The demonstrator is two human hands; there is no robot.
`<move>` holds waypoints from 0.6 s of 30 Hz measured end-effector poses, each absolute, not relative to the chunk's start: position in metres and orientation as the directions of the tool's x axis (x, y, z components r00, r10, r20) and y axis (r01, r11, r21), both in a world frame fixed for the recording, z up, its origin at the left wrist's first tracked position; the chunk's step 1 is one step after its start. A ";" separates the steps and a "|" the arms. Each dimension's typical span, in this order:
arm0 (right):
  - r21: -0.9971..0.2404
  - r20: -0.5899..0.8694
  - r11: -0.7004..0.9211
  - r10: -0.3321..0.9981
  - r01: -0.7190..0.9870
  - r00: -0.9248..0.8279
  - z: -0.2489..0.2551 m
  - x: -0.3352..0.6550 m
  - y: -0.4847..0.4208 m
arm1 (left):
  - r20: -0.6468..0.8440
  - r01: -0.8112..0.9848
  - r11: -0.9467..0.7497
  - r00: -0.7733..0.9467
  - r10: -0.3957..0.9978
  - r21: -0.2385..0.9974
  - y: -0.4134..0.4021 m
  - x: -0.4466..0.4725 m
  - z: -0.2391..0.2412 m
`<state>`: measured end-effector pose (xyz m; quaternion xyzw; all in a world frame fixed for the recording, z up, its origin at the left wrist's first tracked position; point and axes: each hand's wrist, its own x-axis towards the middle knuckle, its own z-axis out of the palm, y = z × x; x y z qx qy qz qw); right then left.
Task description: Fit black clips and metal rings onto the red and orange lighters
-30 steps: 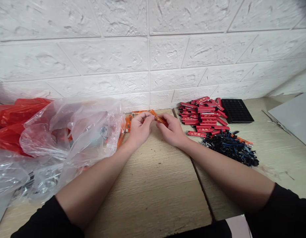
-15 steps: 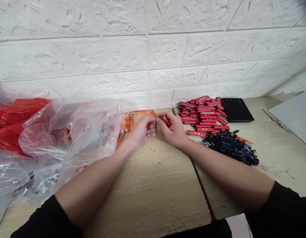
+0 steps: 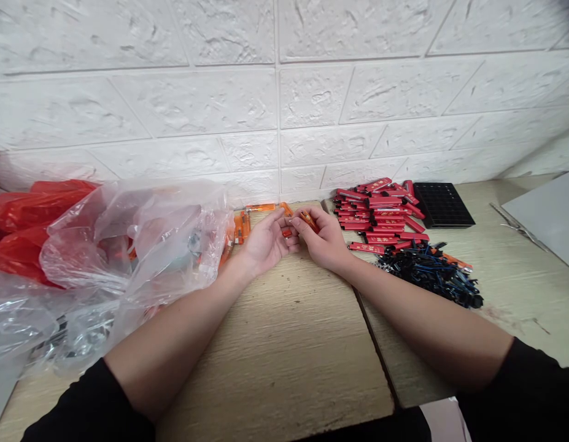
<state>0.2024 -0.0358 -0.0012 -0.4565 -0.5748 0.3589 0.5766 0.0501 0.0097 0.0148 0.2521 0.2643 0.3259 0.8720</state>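
Note:
My two hands meet over the wooden table (image 3: 284, 344) near the wall. My right hand (image 3: 323, 242) pinches a small orange piece (image 3: 308, 221) between thumb and fingers. My left hand (image 3: 266, 242) lies palm up beside it, fingers half uncurled, with a small red-orange bit (image 3: 286, 232) resting on its fingertips. Several more orange pieces (image 3: 242, 224) lie on the table just behind my left hand, at the edge of a clear plastic bag (image 3: 127, 245).
A heap of red flat sticks (image 3: 380, 215) lies right of my hands, with a black grid tray (image 3: 443, 205) behind it and a pile of black and blue parts (image 3: 431, 273) in front. Red bags (image 3: 21, 227) sit far left. A grey board (image 3: 549, 215) lies far right.
My left hand has turned from a pinch on the orange piece to palm up with fingers loosened. My right hand kept the orange piece and barely moved.

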 end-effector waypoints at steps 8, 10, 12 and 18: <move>-0.936 0.344 0.334 0.935 0.107 0.087 0.000 0.202 -0.036 | -0.302 -0.448 0.679 0.656 0.692 0.581 0.011 0.049 0.014; -0.939 0.340 0.332 0.935 0.088 0.097 0.001 0.203 -0.036 | -0.298 -0.443 0.680 0.662 0.687 0.584 0.012 0.049 0.013; -0.956 0.294 0.294 0.951 0.023 0.096 0.002 0.204 -0.037 | -0.296 -0.440 0.679 0.664 0.687 0.588 0.012 0.049 0.012; -0.974 0.160 0.177 0.979 -0.141 0.124 0.000 0.207 -0.034 | -0.311 -0.396 0.666 0.658 0.686 0.632 0.012 0.048 0.012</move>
